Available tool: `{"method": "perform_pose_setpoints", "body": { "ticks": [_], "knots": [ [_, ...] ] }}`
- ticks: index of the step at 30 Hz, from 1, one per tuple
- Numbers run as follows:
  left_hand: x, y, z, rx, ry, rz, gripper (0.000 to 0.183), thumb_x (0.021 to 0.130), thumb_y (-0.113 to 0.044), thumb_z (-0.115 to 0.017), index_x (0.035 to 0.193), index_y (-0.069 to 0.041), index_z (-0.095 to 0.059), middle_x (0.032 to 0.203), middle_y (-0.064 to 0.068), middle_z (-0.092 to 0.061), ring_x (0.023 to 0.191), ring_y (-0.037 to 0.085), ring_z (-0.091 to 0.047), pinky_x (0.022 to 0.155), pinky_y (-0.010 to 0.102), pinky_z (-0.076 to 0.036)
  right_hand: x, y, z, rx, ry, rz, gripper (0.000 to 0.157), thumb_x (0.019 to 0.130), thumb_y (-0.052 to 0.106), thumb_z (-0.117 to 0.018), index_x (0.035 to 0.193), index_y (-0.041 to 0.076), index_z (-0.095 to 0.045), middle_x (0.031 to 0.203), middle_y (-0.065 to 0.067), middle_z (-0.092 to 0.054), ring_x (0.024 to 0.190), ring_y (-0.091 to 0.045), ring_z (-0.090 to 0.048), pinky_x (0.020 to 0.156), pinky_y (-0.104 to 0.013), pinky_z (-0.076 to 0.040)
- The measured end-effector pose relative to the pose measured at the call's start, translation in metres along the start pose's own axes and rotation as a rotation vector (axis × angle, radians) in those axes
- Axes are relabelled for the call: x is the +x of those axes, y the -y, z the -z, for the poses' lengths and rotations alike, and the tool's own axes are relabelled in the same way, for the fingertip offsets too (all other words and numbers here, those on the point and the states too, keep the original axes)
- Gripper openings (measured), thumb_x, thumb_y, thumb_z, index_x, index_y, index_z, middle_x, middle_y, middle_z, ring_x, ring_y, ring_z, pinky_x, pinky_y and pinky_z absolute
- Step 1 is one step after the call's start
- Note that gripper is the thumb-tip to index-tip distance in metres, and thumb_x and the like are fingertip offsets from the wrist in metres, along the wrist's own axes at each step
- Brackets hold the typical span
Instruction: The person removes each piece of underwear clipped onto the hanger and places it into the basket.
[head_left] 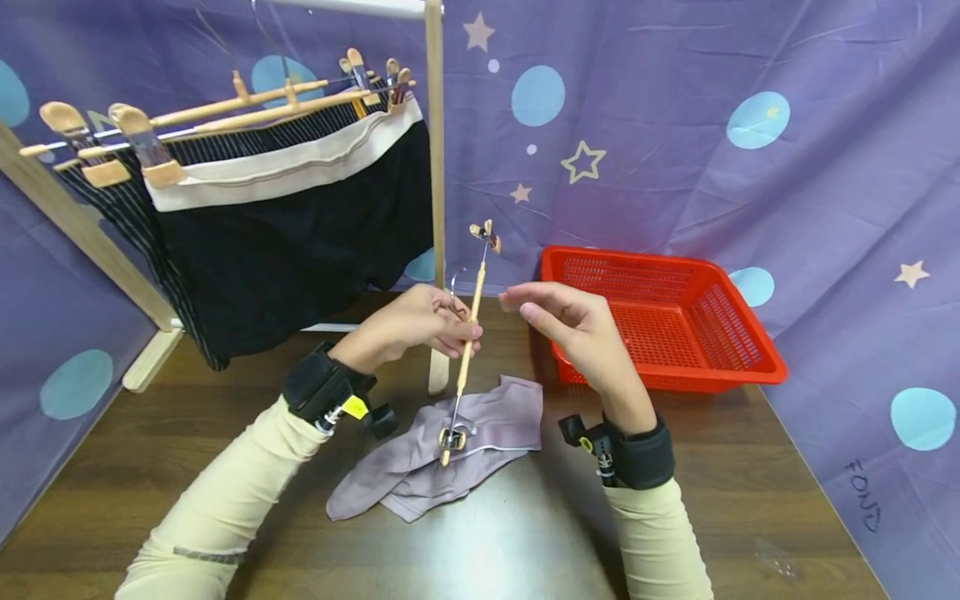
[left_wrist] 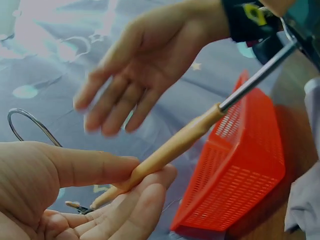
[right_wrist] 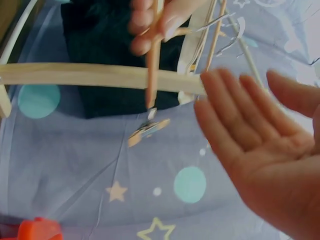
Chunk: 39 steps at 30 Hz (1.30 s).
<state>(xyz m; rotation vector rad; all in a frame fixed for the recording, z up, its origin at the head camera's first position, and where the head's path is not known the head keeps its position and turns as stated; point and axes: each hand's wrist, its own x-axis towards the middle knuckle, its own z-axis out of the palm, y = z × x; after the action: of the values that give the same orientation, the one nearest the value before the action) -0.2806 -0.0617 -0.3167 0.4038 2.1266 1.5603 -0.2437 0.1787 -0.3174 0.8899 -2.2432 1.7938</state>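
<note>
My left hand (head_left: 435, 321) pinches a wooden clip hanger (head_left: 468, 350) by its middle bar, thumb on one side and fingers on the other. The hanger's metal hook curves up beside that hand, and a clip sits at each end of the bar. To the right of the hanger, my right hand (head_left: 573, 325) is raised with its fingers extended and holds nothing; the right wrist view shows its palm (right_wrist: 270, 155). Below the hanger a greyish-purple garment (head_left: 480, 425) lies crumpled on the wooden table, partly overlapped by the lower clip.
A red plastic basket (head_left: 675, 325) stands at the back right. On the left, a wooden rack (head_left: 437, 167) carries clip hangers with a black garment (head_left: 300, 250) with a white waistband and a striped one behind it. A patterned purple curtain (head_left: 637, 167) hangs behind.
</note>
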Motion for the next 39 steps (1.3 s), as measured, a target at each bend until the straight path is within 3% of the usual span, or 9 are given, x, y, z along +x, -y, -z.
{"method": "perform_pose_setpoints", "body": {
  "ticks": [5,8,10,13,23,32,39],
  "knots": [
    [0.006,0.010,0.005,-0.051,-0.004,0.001,0.016,0.094,-0.010,-0.070,0.100,0.003,-0.064,0.084,0.007,-0.078,0.070,0.011,-0.072,0.070,0.029,-0.063,-0.008,0.010,-0.007,-0.023,0.254,0.093,0.024,0.095,-0.003,-0.065,0.118,-0.001,-0.072,0.113,-0.014,-0.075,0.096,-0.013,-0.072,0.083,-0.027,-0.059],
    [0.010,0.017,0.007,-0.085,0.005,0.019,0.015,0.094,-0.009,-0.070,0.099,0.004,-0.065,0.083,0.005,-0.077,0.068,0.010,-0.072,0.070,0.028,-0.063,-0.012,0.010,-0.014,-0.049,0.429,0.118,0.025,0.095,-0.002,-0.066,0.120,0.001,-0.072,0.115,-0.011,-0.076,0.097,-0.015,-0.072,0.083,-0.030,-0.060],
    [0.011,0.021,0.008,-0.091,0.023,0.030,0.014,0.095,-0.009,-0.069,0.100,0.005,-0.066,0.081,0.004,-0.077,0.068,0.010,-0.072,0.070,0.028,-0.063,-0.014,0.009,-0.019,-0.068,0.530,0.121,0.026,0.096,0.002,-0.067,0.122,0.002,-0.071,0.117,-0.010,-0.076,0.105,-0.016,-0.071,0.090,-0.034,-0.059],
    [0.013,0.027,0.010,-0.087,0.048,0.042,0.015,0.095,-0.009,-0.068,0.100,0.006,-0.067,0.081,0.004,-0.077,0.069,0.010,-0.072,0.071,0.029,-0.063,-0.015,0.004,-0.026,-0.101,0.624,0.126,0.028,0.097,0.007,-0.069,0.124,0.003,-0.071,0.119,-0.008,-0.075,0.106,-0.013,-0.070,0.092,-0.034,-0.058],
    [0.017,0.046,0.011,-0.098,0.057,0.073,0.014,0.094,-0.007,-0.069,0.098,0.006,-0.068,0.078,0.004,-0.077,0.067,0.010,-0.072,0.072,0.030,-0.063,-0.012,-0.008,-0.051,-0.171,0.782,0.193,0.033,0.091,0.006,-0.074,0.123,0.002,-0.071,0.123,-0.007,-0.074,0.116,-0.014,-0.069,0.106,-0.029,-0.052],
    [0.016,0.047,0.017,-0.140,0.097,0.059,0.010,0.095,-0.007,-0.068,0.095,0.003,-0.067,0.080,0.005,-0.077,0.067,0.009,-0.073,0.070,0.028,-0.063,-0.012,-0.011,-0.059,-0.229,0.799,0.163,0.027,0.089,0.008,-0.078,0.116,0.006,-0.074,0.107,-0.002,-0.077,0.100,-0.020,-0.071,0.098,-0.028,-0.055],
    [0.016,0.046,0.022,-0.125,0.150,0.050,0.014,0.096,-0.006,-0.067,0.100,0.008,-0.066,0.081,0.004,-0.077,0.068,0.009,-0.073,0.071,0.028,-0.063,-0.010,-0.012,-0.065,-0.270,0.800,0.197,0.031,0.089,0.014,-0.079,0.119,0.009,-0.074,0.113,0.000,-0.075,0.107,-0.009,-0.067,0.098,-0.025,-0.054]
  ]
}}
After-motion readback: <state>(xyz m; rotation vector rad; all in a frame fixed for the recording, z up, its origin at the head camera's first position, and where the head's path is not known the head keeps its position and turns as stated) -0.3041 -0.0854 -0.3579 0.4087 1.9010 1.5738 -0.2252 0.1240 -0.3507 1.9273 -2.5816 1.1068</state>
